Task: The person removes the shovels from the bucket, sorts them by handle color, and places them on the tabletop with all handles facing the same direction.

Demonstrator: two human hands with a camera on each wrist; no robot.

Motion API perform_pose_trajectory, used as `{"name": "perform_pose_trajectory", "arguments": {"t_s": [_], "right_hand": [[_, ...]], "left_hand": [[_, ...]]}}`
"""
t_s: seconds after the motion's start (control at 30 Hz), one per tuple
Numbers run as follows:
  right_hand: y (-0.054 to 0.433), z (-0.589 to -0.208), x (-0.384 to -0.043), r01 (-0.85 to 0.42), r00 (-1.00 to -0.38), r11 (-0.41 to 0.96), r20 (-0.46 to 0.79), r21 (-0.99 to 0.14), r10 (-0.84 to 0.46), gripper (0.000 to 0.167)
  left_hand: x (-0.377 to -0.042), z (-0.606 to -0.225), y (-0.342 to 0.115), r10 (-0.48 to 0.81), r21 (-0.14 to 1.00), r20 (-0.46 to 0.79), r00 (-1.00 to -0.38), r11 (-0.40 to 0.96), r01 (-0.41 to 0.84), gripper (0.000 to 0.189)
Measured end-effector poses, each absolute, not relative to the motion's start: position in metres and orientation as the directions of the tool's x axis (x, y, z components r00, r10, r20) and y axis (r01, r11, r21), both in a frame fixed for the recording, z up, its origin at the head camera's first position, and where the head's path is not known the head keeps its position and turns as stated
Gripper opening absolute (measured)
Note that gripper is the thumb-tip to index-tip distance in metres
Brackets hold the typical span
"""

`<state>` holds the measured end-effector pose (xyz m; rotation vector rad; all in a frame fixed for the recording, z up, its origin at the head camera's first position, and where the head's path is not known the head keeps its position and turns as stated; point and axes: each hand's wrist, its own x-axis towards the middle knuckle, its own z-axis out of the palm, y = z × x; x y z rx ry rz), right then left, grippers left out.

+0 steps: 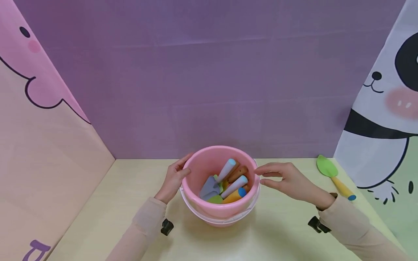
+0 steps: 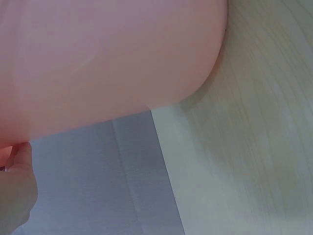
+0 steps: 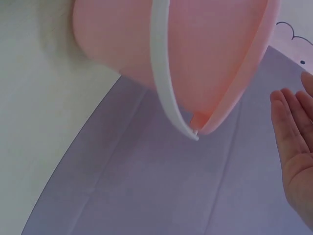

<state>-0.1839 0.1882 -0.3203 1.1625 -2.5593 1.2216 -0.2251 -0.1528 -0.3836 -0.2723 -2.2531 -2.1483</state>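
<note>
A pink bucket stands upright on the table, its white handle hanging down at the front. At its left rim, my left hand grips the edge, thumb near the top and fingers on the outside. My right hand is beside the right rim with fingers nearly straight; the right wrist view shows this hand apart from the bucket. Inside lie a grey-blue toy scoop, pale handles with blue ends, a yellow handle and brown pieces. Their lower parts are hidden.
A toy shovel with a green blade and yellow handle lies at the right on the pale wooden table. A purple backdrop rises behind. Printed cartoon panels stand on both sides.
</note>
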Motion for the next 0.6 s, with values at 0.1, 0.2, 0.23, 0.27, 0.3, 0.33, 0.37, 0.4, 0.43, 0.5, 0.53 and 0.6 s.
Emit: {"name": "perform_pose_trajectory", "arguments": {"t_s": [0.1,0.2,0.23,0.27,0.3,0.33,0.37,0.4,0.43,0.5,0.53,0.6], "right_hand": [[0.177,-0.319,-0.184,-0.663,-0.683,0.366,0.326,-0.653,-0.654,0.027],[0.167,-0.318,-0.185,-0.648,-0.667,0.363,0.270,-0.669,-0.695,0.027],[0.164,-0.318,-0.185,-0.645,-0.664,0.367,0.254,-0.670,-0.703,0.027],[0.161,-0.318,-0.185,-0.641,-0.663,0.377,0.236,-0.669,-0.710,0.027],[0.159,-0.318,-0.185,-0.640,-0.662,0.385,0.222,-0.665,-0.716,0.027],[0.157,-0.318,-0.186,-0.642,-0.660,0.394,0.212,-0.658,-0.720,0.026],[0.155,-0.319,-0.186,-0.644,-0.658,0.403,0.202,-0.651,-0.725,0.025],[0.153,-0.319,-0.187,-0.648,-0.655,0.411,0.194,-0.641,-0.730,0.025],[0.152,-0.320,-0.188,-0.648,-0.654,0.420,0.181,-0.635,-0.735,0.024],[0.150,-0.321,-0.190,-0.653,-0.647,0.431,0.162,-0.623,-0.745,0.024],[0.148,-0.321,-0.191,-0.657,-0.642,0.434,0.155,-0.616,-0.751,0.024],[0.146,-0.321,-0.194,-0.658,-0.633,0.441,0.133,-0.611,-0.762,0.024]], "left_hand": [[-0.225,-0.383,-0.152,0.113,0.990,0.133,-0.985,0.041,0.138,0.053],[-0.225,-0.382,-0.152,0.116,0.989,0.134,-0.984,0.044,0.140,0.053],[-0.225,-0.382,-0.152,0.117,0.989,0.135,-0.984,0.047,0.141,0.053],[-0.225,-0.382,-0.152,0.115,0.989,0.137,-0.984,0.046,0.143,0.052],[-0.225,-0.382,-0.152,0.115,0.988,0.138,-0.984,0.049,0.144,0.052],[-0.225,-0.382,-0.152,0.112,0.988,0.138,-0.984,0.047,0.144,0.052],[-0.225,-0.382,-0.152,0.110,0.989,0.138,-0.984,0.045,0.143,0.052],[-0.225,-0.382,-0.152,0.108,0.989,0.137,-0.985,0.044,0.143,0.052],[-0.225,-0.382,-0.152,0.109,0.989,0.137,-0.985,0.043,0.142,0.052],[-0.226,-0.382,-0.152,0.107,0.989,0.135,-0.985,0.040,0.140,0.052],[-0.226,-0.382,-0.152,0.105,0.990,0.133,-0.986,0.035,0.137,0.052],[-0.226,-0.383,-0.152,0.105,0.990,0.130,-0.986,0.035,0.135,0.053]]}}
